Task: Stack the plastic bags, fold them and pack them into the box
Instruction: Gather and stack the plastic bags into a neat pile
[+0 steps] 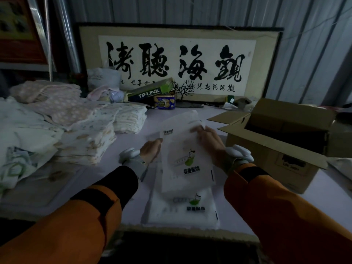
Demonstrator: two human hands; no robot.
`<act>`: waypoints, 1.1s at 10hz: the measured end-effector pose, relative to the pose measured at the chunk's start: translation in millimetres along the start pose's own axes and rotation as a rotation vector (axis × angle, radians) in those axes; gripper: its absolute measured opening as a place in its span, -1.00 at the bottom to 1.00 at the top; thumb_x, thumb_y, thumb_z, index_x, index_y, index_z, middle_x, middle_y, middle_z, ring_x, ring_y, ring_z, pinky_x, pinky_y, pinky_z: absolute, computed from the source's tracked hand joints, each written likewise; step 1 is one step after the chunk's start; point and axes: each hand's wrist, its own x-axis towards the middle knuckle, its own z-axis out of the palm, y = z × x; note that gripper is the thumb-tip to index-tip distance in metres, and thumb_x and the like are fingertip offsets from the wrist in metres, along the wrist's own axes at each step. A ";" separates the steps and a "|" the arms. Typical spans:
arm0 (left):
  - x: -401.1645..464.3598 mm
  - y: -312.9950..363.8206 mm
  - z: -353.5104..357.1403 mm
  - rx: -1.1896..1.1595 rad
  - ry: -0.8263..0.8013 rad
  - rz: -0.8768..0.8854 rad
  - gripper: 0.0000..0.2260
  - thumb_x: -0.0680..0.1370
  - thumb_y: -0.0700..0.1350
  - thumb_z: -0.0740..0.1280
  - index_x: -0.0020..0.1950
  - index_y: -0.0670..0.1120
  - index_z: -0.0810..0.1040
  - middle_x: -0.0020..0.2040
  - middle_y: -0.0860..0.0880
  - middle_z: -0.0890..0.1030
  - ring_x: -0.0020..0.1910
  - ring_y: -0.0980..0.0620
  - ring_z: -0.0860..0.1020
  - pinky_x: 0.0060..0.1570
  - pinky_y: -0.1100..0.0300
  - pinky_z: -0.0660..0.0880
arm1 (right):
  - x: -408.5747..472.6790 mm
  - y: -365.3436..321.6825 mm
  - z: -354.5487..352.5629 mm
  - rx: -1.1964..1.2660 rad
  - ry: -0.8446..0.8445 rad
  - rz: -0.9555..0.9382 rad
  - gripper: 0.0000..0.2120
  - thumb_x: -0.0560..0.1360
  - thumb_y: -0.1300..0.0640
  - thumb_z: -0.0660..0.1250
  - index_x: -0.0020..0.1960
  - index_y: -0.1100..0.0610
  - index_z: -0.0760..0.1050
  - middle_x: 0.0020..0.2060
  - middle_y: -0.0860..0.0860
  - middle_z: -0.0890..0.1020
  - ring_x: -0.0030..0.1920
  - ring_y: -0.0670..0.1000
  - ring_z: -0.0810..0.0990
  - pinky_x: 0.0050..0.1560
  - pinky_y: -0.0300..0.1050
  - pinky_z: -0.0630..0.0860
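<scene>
Printed plastic bag (182,153) held above the bag stack (182,208), left hand (151,149) and right hand (208,141) closed on its side edges. Should be lowered with edges aligned; cardboard box (274,147) open at right.

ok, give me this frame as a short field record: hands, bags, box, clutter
left hand: grips left edge of the raised plastic bag
right hand: grips the bag's right side near its top
bag stack: flat on the table, near edge, under the raised bag
cardboard box: right of the bags, flaps open, inside dark
folded cloth piles: left side of the table
background: framed calligraphy against the wall
</scene>
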 end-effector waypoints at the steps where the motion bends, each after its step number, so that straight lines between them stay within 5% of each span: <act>1: -8.1 -8.0 2.1 -0.119 -0.093 -0.105 -0.73 0.61 0.08 0.16 0.00 -0.11 0.48 -0.08 -0.15 0.55 -0.19 -0.10 0.56 -0.20 0.19 0.33 | -7.8 -1.8 -0.5 0.042 -0.003 0.058 -0.72 0.65 0.18 0.06 -0.15 0.11 0.48 -0.35 0.02 0.45 -0.33 -0.01 0.46 -0.30 -0.21 0.46; 2: -12.0 -17.2 2.4 -0.131 -0.119 -0.117 -0.85 0.56 -0.08 0.29 -0.13 -0.14 0.50 -0.25 -0.11 0.51 -0.32 -0.05 0.48 -0.26 0.22 0.40 | -15.6 4.2 -2.4 -0.052 0.036 0.043 -0.73 0.65 0.16 0.05 -0.12 0.12 0.48 -0.26 0.02 0.49 -0.24 0.01 0.47 -0.18 -0.11 0.43; 3: -11.9 -27.6 1.9 -0.047 -0.008 -0.018 -0.93 0.50 -0.22 0.30 -0.16 -0.18 0.54 -0.21 -0.19 0.55 -0.22 -0.12 0.52 -0.15 0.11 0.45 | -25.3 14.6 -6.8 -0.098 0.036 0.092 -0.71 0.64 0.16 0.07 0.09 0.34 0.48 -0.14 0.19 0.55 -0.16 0.14 0.52 -0.04 0.11 0.52; 5: -13.2 -53.6 10.0 -0.056 0.083 -0.020 -0.82 0.50 -0.23 0.33 -0.31 -0.11 0.52 -0.17 -0.21 0.61 -0.26 -0.13 0.60 -0.22 0.09 0.62 | -36.3 42.8 -8.9 -0.229 0.055 0.261 -0.84 0.58 0.16 0.18 -0.09 0.22 0.46 -0.06 0.25 0.57 -0.01 0.23 0.57 0.16 0.26 0.51; 6: -10.4 -68.4 16.7 -0.048 0.094 -0.029 -0.80 0.51 -0.13 0.36 -0.30 -0.13 0.54 -0.16 -0.22 0.61 -0.05 -0.26 0.64 0.02 -0.12 0.61 | -37.2 59.8 -12.5 -0.281 0.071 0.408 -0.76 0.56 0.11 0.23 0.11 0.27 0.48 0.10 0.26 0.58 0.10 0.27 0.59 0.13 0.27 0.55; 7: -5.4 -77.5 20.2 0.083 0.092 -0.050 -0.68 0.56 0.03 0.29 -0.21 -0.19 0.60 -0.09 -0.22 0.63 0.10 -0.27 0.61 0.09 -0.02 0.54 | -39.1 72.4 -15.8 -0.307 0.068 0.502 -0.85 0.57 0.16 0.22 -0.01 0.24 0.49 0.08 0.26 0.58 0.04 0.26 0.60 0.04 0.25 0.60; 8: -1.2 -81.4 18.6 0.267 0.041 -0.105 -0.59 0.53 0.03 0.30 0.21 -0.26 0.56 0.22 -0.25 0.59 0.21 -0.21 0.55 0.11 0.10 0.49 | -38.0 84.8 -17.3 -0.376 0.067 0.541 -0.77 0.56 0.26 0.21 0.18 0.32 0.45 0.17 0.32 0.54 0.13 0.31 0.57 0.10 0.19 0.58; 9: -5.8 -81.1 15.4 0.418 0.006 -0.118 -0.61 0.44 -0.01 0.35 0.20 -0.18 0.56 0.16 -0.20 0.60 0.11 -0.20 0.60 -0.01 0.12 0.58 | -41.6 93.3 -20.1 -0.423 0.018 0.605 -0.64 0.51 0.31 0.22 0.29 0.37 0.40 0.22 0.32 0.53 0.18 0.27 0.57 0.01 0.04 0.59; 10: -8.2 -85.4 16.8 0.392 -0.043 -0.117 -0.93 0.37 -0.14 0.37 -0.28 -0.13 0.58 -0.28 -0.15 0.61 -0.40 -0.10 0.63 -0.45 0.18 0.54 | -43.4 98.3 -24.1 -0.488 0.022 0.596 -0.65 0.51 0.31 0.21 0.28 0.38 0.42 0.20 0.31 0.54 0.16 0.25 0.59 0.04 -0.01 0.61; 11: -6.5 -93.4 17.4 0.424 -0.030 -0.103 -0.80 0.42 -0.18 0.40 -0.37 -0.11 0.45 -0.38 -0.07 0.51 -0.49 -0.02 0.52 -0.54 0.32 0.38 | -38.6 104.3 -24.9 -0.584 0.025 0.538 -0.66 0.49 0.29 0.24 0.25 0.35 0.47 0.17 0.30 0.57 0.16 0.26 0.58 0.14 0.10 0.57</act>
